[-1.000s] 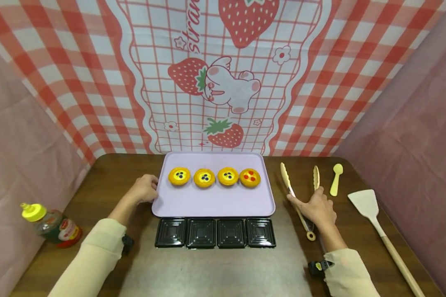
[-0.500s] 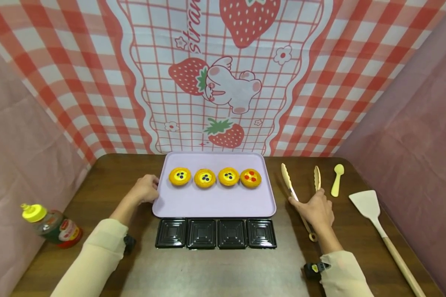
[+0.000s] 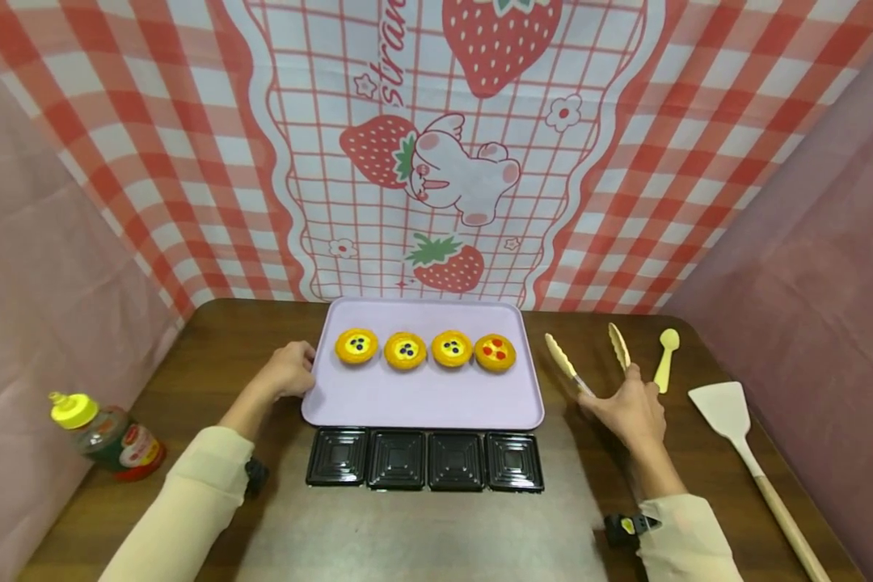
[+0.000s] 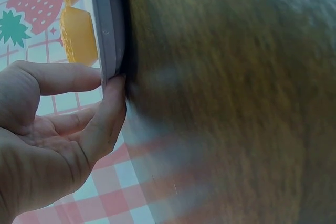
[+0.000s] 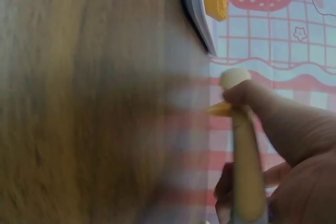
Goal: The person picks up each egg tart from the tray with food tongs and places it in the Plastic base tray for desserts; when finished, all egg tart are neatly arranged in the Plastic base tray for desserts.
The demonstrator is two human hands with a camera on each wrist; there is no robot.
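In the head view, my left hand [image 3: 288, 370] holds the left edge of a lilac tray [image 3: 422, 400]. The left wrist view shows thumb and finger pinching the tray's rim [image 4: 107, 30]. Three tarts with blue berries, such as the leftmost tart [image 3: 356, 347], and one tart with red pieces [image 3: 495, 353] stand in a row on it. To the right of the tray, my right hand [image 3: 634, 411] grips cream-tipped tongs [image 3: 566, 360], whose arms are spread and point away from me. The tongs' hinge end is hidden behind that hand.
Several black square containers [image 3: 397, 459] line the tray's near side. A squeeze bottle [image 3: 109, 436] with a yellow cap stands at left. Right of the tongs lie a small yellow spoon [image 3: 665, 360] and a white spatula [image 3: 723, 408]. A checked cloth [image 3: 626, 202] hangs behind the table.
The hinge end of the tongs, visible before, is now out of sight behind my right hand, and the tongs have tilted. My left hand stays at the tray; the view has shifted slightly.
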